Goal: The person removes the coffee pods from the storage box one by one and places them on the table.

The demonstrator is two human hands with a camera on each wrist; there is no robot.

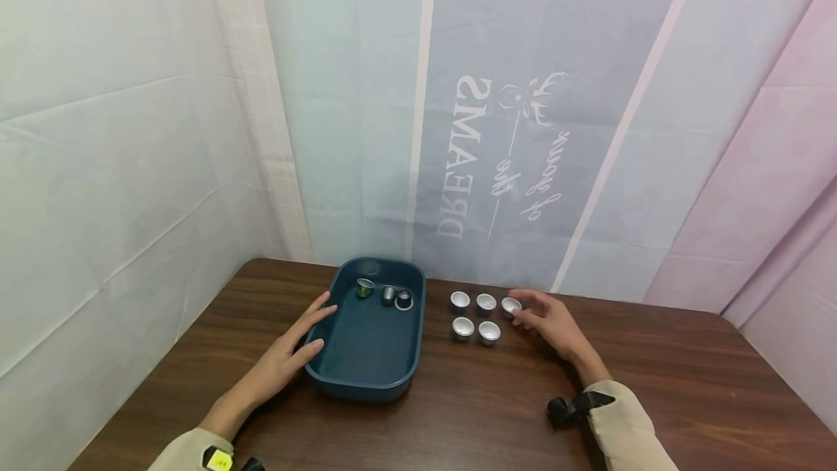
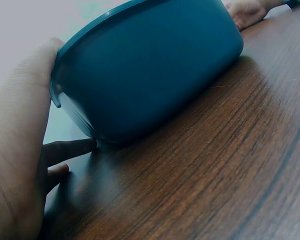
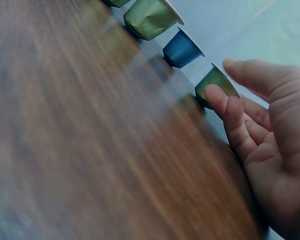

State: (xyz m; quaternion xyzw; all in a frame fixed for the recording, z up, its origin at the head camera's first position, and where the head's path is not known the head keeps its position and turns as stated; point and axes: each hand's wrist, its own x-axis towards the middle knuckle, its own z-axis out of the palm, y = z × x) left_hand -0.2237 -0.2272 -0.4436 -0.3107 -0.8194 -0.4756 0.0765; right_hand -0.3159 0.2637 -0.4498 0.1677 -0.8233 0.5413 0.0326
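Observation:
A deep blue-teal tray stands on the table, and my left hand rests along its left rim, thumb and one finger reaching over the edge. In the left wrist view other fingers lie low against its outer wall. My right hand has thumb and fingertips around a green coffee capsule at the right end of the back row. Beside it are a blue capsule and a larger green capsule. All stand with their silver lids up.
Inside the tray, toward its far end, lie a green capsule, a grey capsule and a dark capsule. Two more capsules form a front row, one silver lid left of another. A printed curtain hangs behind the table.

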